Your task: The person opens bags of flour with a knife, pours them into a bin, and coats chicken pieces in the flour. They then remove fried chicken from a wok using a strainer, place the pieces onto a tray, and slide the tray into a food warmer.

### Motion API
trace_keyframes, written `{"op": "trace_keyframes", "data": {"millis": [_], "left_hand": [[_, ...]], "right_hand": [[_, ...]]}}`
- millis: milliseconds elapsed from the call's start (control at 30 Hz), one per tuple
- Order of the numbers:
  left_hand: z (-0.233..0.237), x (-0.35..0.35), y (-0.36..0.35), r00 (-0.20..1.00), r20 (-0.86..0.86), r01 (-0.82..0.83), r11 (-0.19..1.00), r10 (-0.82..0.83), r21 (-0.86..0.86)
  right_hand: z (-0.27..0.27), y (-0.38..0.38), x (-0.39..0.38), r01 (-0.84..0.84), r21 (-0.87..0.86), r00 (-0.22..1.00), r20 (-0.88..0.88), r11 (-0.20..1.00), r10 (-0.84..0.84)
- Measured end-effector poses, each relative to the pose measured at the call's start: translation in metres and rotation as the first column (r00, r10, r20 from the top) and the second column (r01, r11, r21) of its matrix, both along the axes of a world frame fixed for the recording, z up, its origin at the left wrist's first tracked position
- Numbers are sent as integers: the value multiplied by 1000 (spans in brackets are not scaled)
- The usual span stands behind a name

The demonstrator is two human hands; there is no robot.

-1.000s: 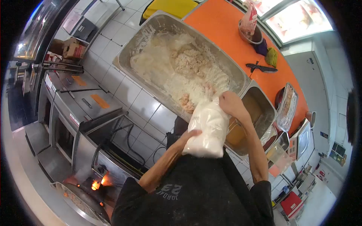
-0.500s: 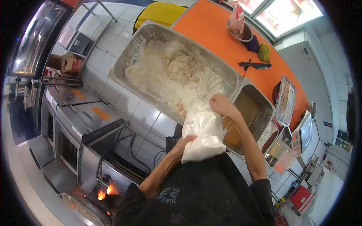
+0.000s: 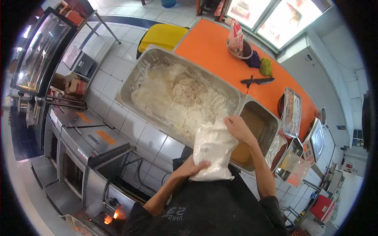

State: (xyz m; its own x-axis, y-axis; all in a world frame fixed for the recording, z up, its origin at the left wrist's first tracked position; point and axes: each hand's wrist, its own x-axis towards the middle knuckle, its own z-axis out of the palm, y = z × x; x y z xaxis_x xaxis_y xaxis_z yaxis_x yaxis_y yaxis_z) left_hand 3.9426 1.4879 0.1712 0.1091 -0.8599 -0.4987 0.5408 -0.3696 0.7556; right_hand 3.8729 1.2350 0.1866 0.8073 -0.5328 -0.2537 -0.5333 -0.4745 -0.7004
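A clear plastic bag of white flour-like powder [image 3: 212,151] is held close in front of my black clothing, over the near edge of a large metal tub [image 3: 122,95]. My left hand [image 3: 193,166] grips the bag's lower left side, thumb across its front. At the upper right corner, my right hand [image 3: 239,128] is closed on the bag's top edge. Inside the tub lies loose white flour [image 3: 214,103], with a clumped heap of coated pieces [image 3: 189,91] in the middle. The bag's mouth cannot be made out clearly.
Right of the tub is a metal pan of brownish liquid [image 3: 254,122]. An orange table [image 3: 208,45] behind carries a knife [image 3: 258,81], a bowl [image 3: 246,51] and a foil tray [image 3: 291,112]. A flame [image 3: 116,213] burns at lower left beside the metal fryers [image 3: 92,135].
The view has tilted so the tub sits lower in it. The bag has come slightly back toward my body, its front now flatter to view. Both hands keep their hold.
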Motion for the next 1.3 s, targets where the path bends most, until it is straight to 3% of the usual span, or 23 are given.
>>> {"op": "trace_keyframes", "data": {"millis": [133,200,233,300,333,367,400,433,533,600,633,700,733,800,833,900,933,1000,1100,1167,1300], "left_hand": [[-24,23,2,980,200,37,989,-7,-146],[-32,37,3,967,230,118,993,-110,-20],[-30,38,-2,964,268,40,990,-2,-138],[-30,47,-11,932,357,23,978,54,-207],[-33,52,-15,897,426,6,963,114,-271],[-45,55,-13,880,407,-137,952,244,-273],[-9,56,-19,881,306,-277,917,361,-287],[-9,60,-22,825,350,-339,884,444,-323],[-6,68,-17,643,468,-465,794,607,-391],[21,53,-22,544,529,-515,757,651,-402],[29,43,-32,556,528,-495,766,642,-411],[44,23,-52,562,659,-313,865,501,-391],[50,6,-67,551,660,-309,860,510,-407],[62,-35,-95,645,683,-110,926,343,-361],[62,-58,-111,652,719,33,939,240,-343],[91,-122,-150,604,794,282,915,65,-290],[84,-149,-173,635,772,404,863,-26,-304],[69,-201,-221,460,881,631,739,-112,-235],[-16,-264,-313,97,994,819,572,-49,-52],[-73,-294,-363,-161,984,773,629,81,75],[-110,-321,-391,-237,970,706,677,-47,206]], "right_hand": [[72,15,-21,68,0,990,127,998,-67],[101,29,-27,124,6,981,149,992,-123],[115,36,-28,134,6,970,202,991,-132],[129,50,-29,171,-2,951,262,985,-164],[132,58,-31,130,-74,926,365,989,-95],[135,65,-35,111,-158,892,451,981,-28],[136,63,-35,96,-209,911,413,973,-1],[135,55,-35,95,-255,931,366,962,5],[132,41,-63,231,-304,902,423,924,-86],[140,27,-89,377,-280,799,580,883,-157],[147,18,-107,400,-284,791,587,871,-172],[166,4,-144,617,-251,684,640,746,-350],[176,-3,-163,619,-252,675,655,744,-340],[187,-3,-204,725,-339,667,560,599,-491],[183,-6,-226,736,-331,656,564,591,-501],[171,-20,-264,826,-300,551,610,478,-570],[167,-22,-280,831,-291,541,625,475,-563],[156,-19,-311,804,-430,592,517,411,-618],[138,-21,-361,786,-534,589,495,311,-639],[130,-21,-396,802,-533,561,514,271,-649],[133,-11,-448,868,-459,442,539,190,-717]]}}
